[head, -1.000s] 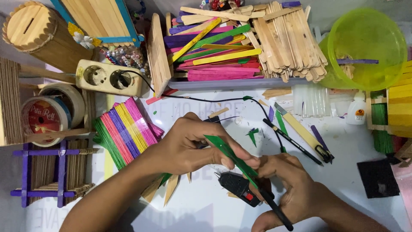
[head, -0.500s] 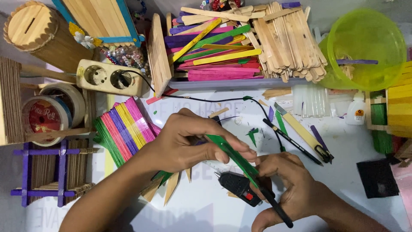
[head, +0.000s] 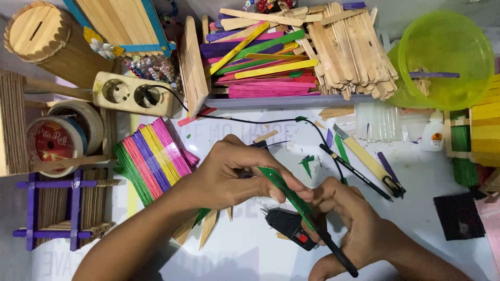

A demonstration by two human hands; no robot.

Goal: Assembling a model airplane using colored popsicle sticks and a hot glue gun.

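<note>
Many craft sticks (head: 291,62) — cluttered white table (head: 245,255)

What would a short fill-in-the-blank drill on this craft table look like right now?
1. The left hand and right hand together hold a ____ craft stick.
2. The translucent bowl at the upper right is ____.
3. The black cord plugs into the cream-coloured ____.
4. The black glue gun lies just under the ____ hand.

Missing words: green; yellow-green; socket strip; right

bare white tabletop (head: 245,255) below the hands, fanned coloured sticks (head: 151,158) left, pencil (head: 354,171) right
</note>
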